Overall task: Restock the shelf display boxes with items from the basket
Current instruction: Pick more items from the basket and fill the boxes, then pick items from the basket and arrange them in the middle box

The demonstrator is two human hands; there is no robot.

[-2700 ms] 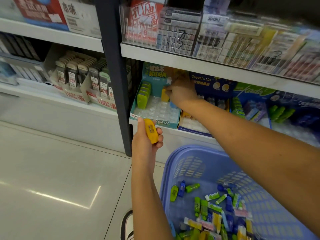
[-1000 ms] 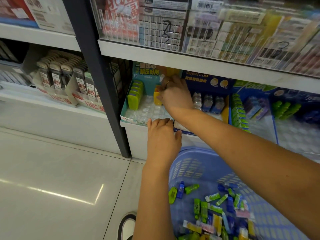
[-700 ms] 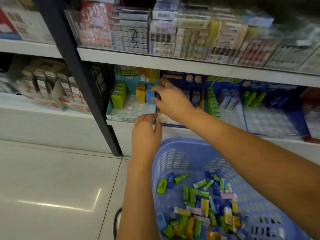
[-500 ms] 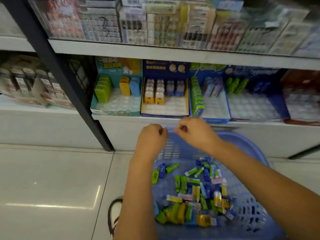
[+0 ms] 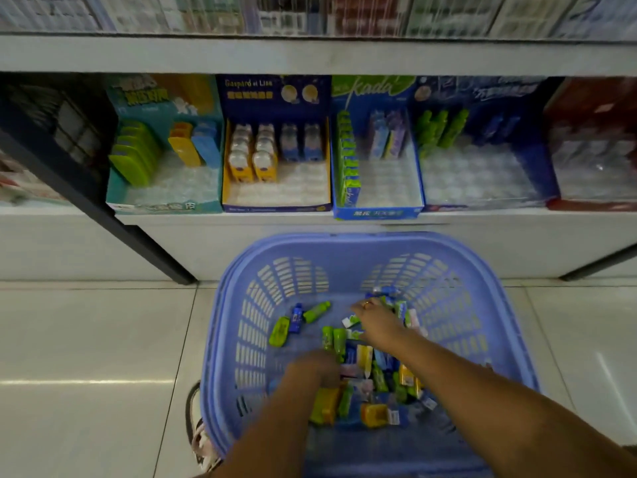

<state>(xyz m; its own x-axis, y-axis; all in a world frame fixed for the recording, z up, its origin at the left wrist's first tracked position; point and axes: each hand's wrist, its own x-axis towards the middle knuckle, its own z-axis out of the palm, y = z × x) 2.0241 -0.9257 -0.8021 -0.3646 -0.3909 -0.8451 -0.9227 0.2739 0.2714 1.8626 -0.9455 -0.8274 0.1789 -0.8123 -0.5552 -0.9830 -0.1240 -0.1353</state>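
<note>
The lilac plastic basket (image 5: 344, 243) stands on the floor below the shelf, with several small green, blue and yellow items (image 5: 374, 369) piled in it. Both my hands are down inside it. My left hand (image 5: 315, 370) is blurred, knuckles up, its fingers buried in the pile. My right hand (image 5: 377, 322) lies further back on the pile, fingers over the items. Whether either hand holds anything is hidden. On the shelf stand display boxes: teal (image 5: 165, 203), navy with yellow sides (image 5: 275, 205), blue (image 5: 379, 212) and dark blue (image 5: 482, 191), all partly filled.
A red box (image 5: 593, 201) sits at the far right of the shelf. A dark shelf post (image 5: 103, 215) slants down at the left. The upper shelf's edge (image 5: 310, 53) overhangs the boxes. My shoe (image 5: 200, 439) is beside the basket on the tiled floor.
Both hands left the teal box and shelf edge, came back over the basket rim and dropped into the pile. The yellow item from my left hand is no longer in it. The view tilted down.
</note>
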